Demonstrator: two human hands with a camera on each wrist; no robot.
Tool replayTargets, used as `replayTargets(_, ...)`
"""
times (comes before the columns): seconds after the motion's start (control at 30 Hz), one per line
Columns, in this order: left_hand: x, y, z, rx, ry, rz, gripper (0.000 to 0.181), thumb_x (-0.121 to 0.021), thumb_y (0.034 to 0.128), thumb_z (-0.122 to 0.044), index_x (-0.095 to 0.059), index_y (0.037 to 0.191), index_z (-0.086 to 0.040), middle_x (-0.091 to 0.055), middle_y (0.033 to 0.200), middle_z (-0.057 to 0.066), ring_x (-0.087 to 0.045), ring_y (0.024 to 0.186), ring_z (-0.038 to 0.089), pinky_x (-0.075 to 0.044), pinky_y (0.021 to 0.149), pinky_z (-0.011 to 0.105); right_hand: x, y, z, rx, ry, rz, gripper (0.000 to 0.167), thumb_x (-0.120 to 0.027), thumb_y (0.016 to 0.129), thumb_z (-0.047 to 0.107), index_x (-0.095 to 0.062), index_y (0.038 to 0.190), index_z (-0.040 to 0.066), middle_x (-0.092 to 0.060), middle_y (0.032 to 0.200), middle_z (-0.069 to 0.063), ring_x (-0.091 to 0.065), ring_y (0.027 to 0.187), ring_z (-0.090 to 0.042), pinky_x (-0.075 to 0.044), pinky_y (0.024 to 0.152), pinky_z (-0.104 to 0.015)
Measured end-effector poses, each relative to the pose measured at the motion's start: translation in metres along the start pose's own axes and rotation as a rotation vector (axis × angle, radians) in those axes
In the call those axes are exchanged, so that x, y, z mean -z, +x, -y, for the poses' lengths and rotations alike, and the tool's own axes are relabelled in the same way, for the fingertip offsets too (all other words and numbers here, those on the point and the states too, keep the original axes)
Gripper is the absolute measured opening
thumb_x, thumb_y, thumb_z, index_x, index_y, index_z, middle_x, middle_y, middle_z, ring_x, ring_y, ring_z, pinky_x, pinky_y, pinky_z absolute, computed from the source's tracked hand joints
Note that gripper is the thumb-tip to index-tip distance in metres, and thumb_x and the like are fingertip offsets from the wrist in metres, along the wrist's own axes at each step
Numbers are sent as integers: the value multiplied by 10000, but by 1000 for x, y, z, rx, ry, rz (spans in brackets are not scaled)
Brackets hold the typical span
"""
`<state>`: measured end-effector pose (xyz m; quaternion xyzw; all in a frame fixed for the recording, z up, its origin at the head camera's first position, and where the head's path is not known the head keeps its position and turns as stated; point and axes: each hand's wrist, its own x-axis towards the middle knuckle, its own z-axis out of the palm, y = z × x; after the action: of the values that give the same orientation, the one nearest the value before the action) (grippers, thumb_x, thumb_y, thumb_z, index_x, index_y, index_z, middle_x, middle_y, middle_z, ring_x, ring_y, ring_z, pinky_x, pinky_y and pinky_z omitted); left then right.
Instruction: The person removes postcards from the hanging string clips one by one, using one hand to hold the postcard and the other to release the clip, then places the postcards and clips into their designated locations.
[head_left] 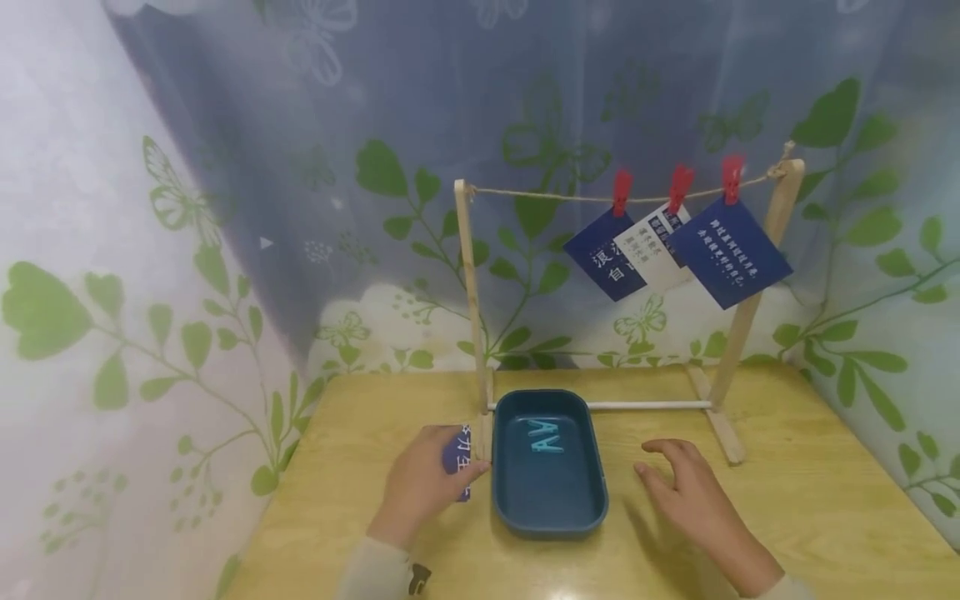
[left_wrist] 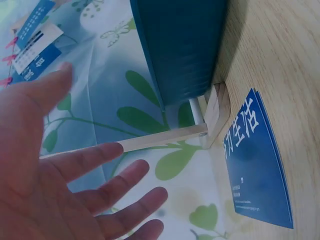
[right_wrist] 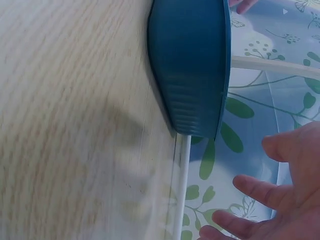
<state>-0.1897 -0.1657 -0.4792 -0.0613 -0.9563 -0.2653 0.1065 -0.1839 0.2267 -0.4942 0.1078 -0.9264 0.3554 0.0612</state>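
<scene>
Blue cards [left_wrist: 260, 175] lie by my open, empty left hand [head_left: 423, 479]; I'd pinch just one by its edge; my right hand [head_left: 693, 492] hovers, loose and empty.

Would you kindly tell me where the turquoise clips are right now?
In the head view, the turquoise clips lie inside the dark blue tray, toward its far end, right of the left hand.
</scene>
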Motion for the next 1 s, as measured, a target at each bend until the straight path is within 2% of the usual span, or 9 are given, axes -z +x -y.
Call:
replayTargets(0.1, 0, -3, -5, -35, 18, -21, 723, -736, 957, -652, -680, 1463, -140, -689, 1451, 125, -682, 1307, 380, -574, 1074, 586, 2, -1, -1, -11, 2, 10, 480, -652, 1104, 349, -635, 1414, -17, -550, 1474, -325, -546, 1353, -537, -523, 1018, -723)
replayTargets(0.27, 1, -9, -7, -91, 53, -69, 714, -645, 1001, -679, -681, 1462, -136, -704, 1409, 109, -686, 1291, 348, -584, 1064, 566, 2, -3, -4, -38, 12, 53, 514, -644, 1108, 373, -623, 1435, -22, -549, 1485, -317, -549, 1361, -530, -537, 1018, -705)
replayTargets(0.47, -4, -6, -10, -181, 64, -102, 665, -622, 1033, -631, -690, 1447, -116, -713, 1367, 121, -691, 1250, 356, -594, 1028, 567, 8, -5, -7, -45, -7, 44, 543, -636, 1112, 379, -607, 1463, -34, -539, 1499, -328, -541, 1374, -544, -517, 1038, -735)
replayTargets(0.77, -3, -6, -18, -173, 28, -91, 561, -591, 1080, -547, -694, 1448, -135, -697, 1398, 158, -675, 1282, 397, -568, 1061, 614, 6, -3, -3, -40, -5, 47, 582, -612, 1117, 424, -587, 1496, -17, -513, 1528, -329, -510, 1398, -561, -490, 1061, -763)
replayTargets(1.0, -3, -2, -22, -190, 24, -76, 593, -524, 1101, -594, -697, 1444, -142, -711, 1381, 127, -686, 1269, 368, -578, 1053, 587, 3, -3, -7, -37, -9, 31, 537, -619, 1119, 370, -595, 1478, -29, -537, 1508, -320, -525, 1386, -553, -484, 1068, -767)
